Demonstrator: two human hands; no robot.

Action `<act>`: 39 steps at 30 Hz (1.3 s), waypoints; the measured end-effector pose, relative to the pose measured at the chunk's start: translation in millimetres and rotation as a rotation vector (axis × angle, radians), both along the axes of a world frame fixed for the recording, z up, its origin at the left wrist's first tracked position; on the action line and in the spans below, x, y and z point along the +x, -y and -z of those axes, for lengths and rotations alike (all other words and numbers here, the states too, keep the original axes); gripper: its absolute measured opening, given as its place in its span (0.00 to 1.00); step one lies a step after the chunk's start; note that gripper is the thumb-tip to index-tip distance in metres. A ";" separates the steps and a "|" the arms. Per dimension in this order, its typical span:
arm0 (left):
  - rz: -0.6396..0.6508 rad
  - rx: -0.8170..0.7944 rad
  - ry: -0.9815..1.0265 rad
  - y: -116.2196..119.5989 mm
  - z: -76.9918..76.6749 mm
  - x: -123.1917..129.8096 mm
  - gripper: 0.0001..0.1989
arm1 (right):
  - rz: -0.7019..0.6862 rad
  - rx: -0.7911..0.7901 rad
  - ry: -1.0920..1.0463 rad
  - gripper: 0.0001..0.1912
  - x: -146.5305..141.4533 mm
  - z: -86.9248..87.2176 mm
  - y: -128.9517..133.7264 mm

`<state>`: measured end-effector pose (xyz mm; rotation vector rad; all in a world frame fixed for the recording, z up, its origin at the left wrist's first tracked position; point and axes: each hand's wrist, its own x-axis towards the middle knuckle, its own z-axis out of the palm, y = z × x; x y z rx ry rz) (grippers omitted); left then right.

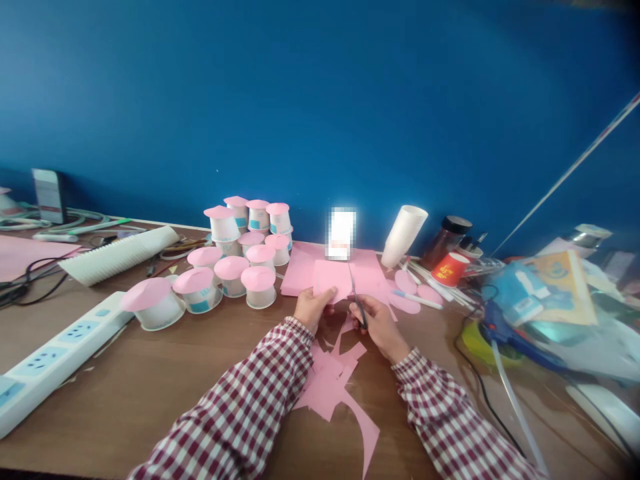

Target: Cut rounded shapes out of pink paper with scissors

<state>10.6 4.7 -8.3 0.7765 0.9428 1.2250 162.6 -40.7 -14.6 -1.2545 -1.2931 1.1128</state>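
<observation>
Head view: left hand (313, 309) pinches the near edge of a pink paper sheet (333, 277), thumb on top. Right hand (381, 327) grips scissors (361, 310) by the handles, blades pointing away from the person, at the sheet's right side. Both hands sit mid-table, close together, in front of a flat pink paper stack (300, 270); the held sheet overlaps it in view.

Stack's far edge is near the blue wall (320, 100), so little room forward. A blurred-out white patch hides whatever is at its back.

Left side: group of upturned white paper cups with pink tops (261, 297), nearest one just beside the stack's left edge. White power strip (60, 357) runs diagonally left of the cups. Ribbed white cup stack (123, 253) lies behind the strip.

Right side: leaning white cup stack (404, 233), then dark-lidded jar (450, 237), red cup (451, 269), pink paper ovals (406, 281) and a white pen (417, 299) beyond the right hand. Blue glue gun (523, 343) and bagged items farther right; tight there.

Near side: pink scraps (327, 383) on the brown table (150, 413) between the forearms, one curved strip reaching toward the near edge. Bare tabletop between power strip and left sleeve (245, 400); narrower bare patch between scraps and right sleeve (445, 413).
</observation>
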 end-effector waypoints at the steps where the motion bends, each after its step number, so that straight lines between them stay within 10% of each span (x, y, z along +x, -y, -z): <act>1: 0.000 0.000 0.001 -0.1 -0.2 -0.1 0.18 | 0.000 -0.001 -0.001 0.21 0.1 0.1 0.0; 39: 0.025 0.014 -0.026 -2.8 -0.1 -2.4 0.16 | 0.008 -0.019 -0.017 0.21 0.5 -2.1 0.8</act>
